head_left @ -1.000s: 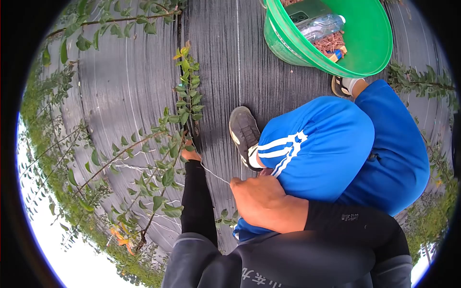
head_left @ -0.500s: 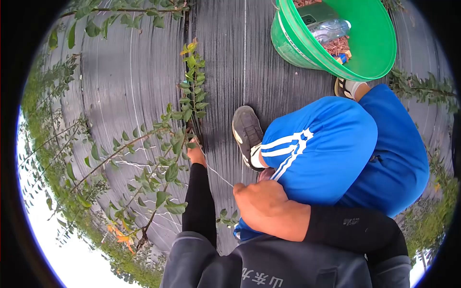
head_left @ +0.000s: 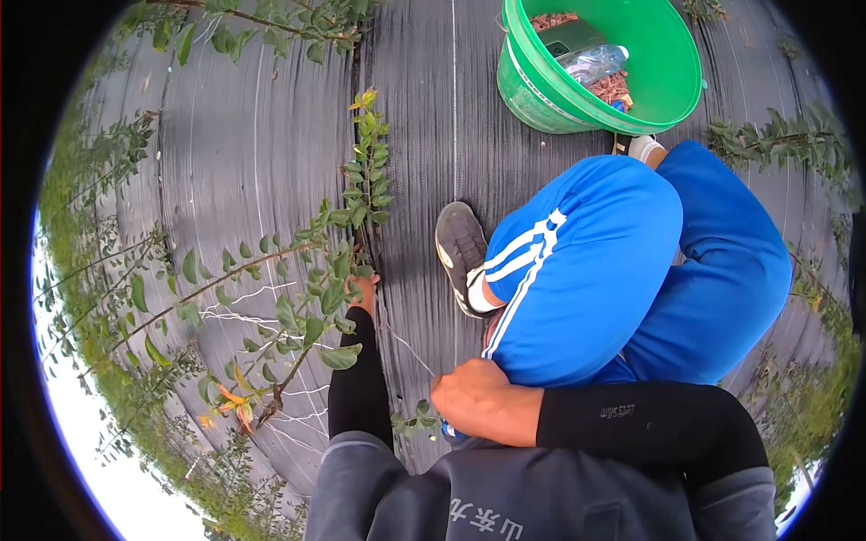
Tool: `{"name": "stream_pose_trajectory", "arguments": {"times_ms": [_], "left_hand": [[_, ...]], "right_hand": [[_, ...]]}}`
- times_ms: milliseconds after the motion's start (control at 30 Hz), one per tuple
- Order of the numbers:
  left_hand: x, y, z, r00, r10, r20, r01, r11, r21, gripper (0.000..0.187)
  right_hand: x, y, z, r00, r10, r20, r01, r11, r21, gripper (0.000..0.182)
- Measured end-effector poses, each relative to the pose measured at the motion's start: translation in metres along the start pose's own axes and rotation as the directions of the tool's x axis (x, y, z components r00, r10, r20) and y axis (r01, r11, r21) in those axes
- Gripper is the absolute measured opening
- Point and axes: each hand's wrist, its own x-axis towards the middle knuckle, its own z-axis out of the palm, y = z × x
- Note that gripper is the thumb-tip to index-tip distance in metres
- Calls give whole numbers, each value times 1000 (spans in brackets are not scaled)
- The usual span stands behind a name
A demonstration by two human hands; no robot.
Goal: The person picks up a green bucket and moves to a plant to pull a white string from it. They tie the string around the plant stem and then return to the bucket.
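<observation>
My left hand reaches down to the base of a leafy plant, beside the seam in the black ground cloth. Leaves hide part of it; its visible fingers look curled, but what they grip cannot be made out. My right hand is a closed fist in front of my bent knee. A thin white string runs from this fist up and left toward my left hand. One upright shoot with yellowish tip leaves grows above my left hand, and a long branch spreads to the left.
A green bucket stands at the upper right, holding a clear plastic bottle and reddish-brown pieces. Black woven ground cloth covers the ground. White strings lie at left. My shoe is beside the plant row.
The view has shifted slightly, so the bucket and my legs appear farther left and higher. My right fist sits slightly lower and left in view. Both hands stay near the same places.
</observation>
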Motion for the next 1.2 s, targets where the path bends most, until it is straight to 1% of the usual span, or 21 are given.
{"name": "stream_pose_trajectory", "arguments": {"times_ms": [33,67,133,167,200,267,300,333,367,400,433,467,500,633,733,833,900,1000,1067,1133,1200], "left_hand": [[-16,5,19,996,-89,-15,81,954,-290,39],[-15,1,16,995,-95,-9,88,953,-291,39],[-14,8,8,954,-54,294,199,848,-491,38],[-16,13,6,953,-50,297,197,848,-492,38],[-18,19,4,877,38,478,206,870,-449,40],[-16,25,-6,605,174,777,194,914,-355,46],[-3,25,-14,601,177,780,192,915,-355,46],[32,5,-41,779,-59,624,83,997,-9,52],[52,-3,-55,916,-196,351,64,933,355,59],[53,2,-53,916,-188,354,56,935,351,59],[51,11,-48,812,-261,522,218,965,143,53],[47,21,-41,676,-267,687,402,915,-41,48],[40,27,-37,526,-208,825,592,786,-179,43],[7,27,-5,740,-148,656,324,933,-155,37],[-22,19,21,901,-115,418,83,992,95,32],[-58,26,54,984,-14,176,-74,871,485,28],[-81,37,77,996,38,81,-80,787,612,26],[-128,63,106,1000,-15,7,10,873,487,23],[-171,76,114,993,-89,-81,111,940,323,22],[-213,76,111,966,-179,-188,208,967,150,21],[-241,66,105,950,-194,-243,212,976,50,18]], "right_hand": [[-2,-2,0,1000,6,-5,-6,1000,2,15],[-4,-4,1,1000,11,-6,-11,1000,7,14],[-7,-7,0,1000,20,-12,-20,1000,16,15],[-8,-10,-2,999,25,-23,-24,999,29,16],[-8,-14,-4,999,26,-28,-25,999,22,16],[-8,-24,-5,997,69,19,-71,992,105,18],[-7,-27,-5,997,72,14,-73,992,101,18],[-5,-31,-5,996,92,15,-93,985,142,19],[-3,-34,-4,994,111,16,-112,977,180,20],[-1,-39,-3,994,112,13,-112,979,172,20],[2,-42,0,993,105,45,-111,982,156,20],[4,-46,2,992,100,79,-110,985,137,21],[6,-50,5,992,98,82,-108,986,125,21],[3,-61,14,990,67,128,-75,995,64,22],[-4,-72,15,975,100,197,-109,994,33,23],[-19,-80,7,964,128,231,-116,991,-65,24],[-27,-79,7,962,148,231,-123,985,-120,24],[-41,-83,10,974,186,131,-175,980,-91,25],[-51,-99,8,948,141,284,-127,990,-65,22],[-61,-102,7,956,65,286,-44,996,-79,22],[-76,-102,0,964,-1,267,49,984,-174,19]]}}
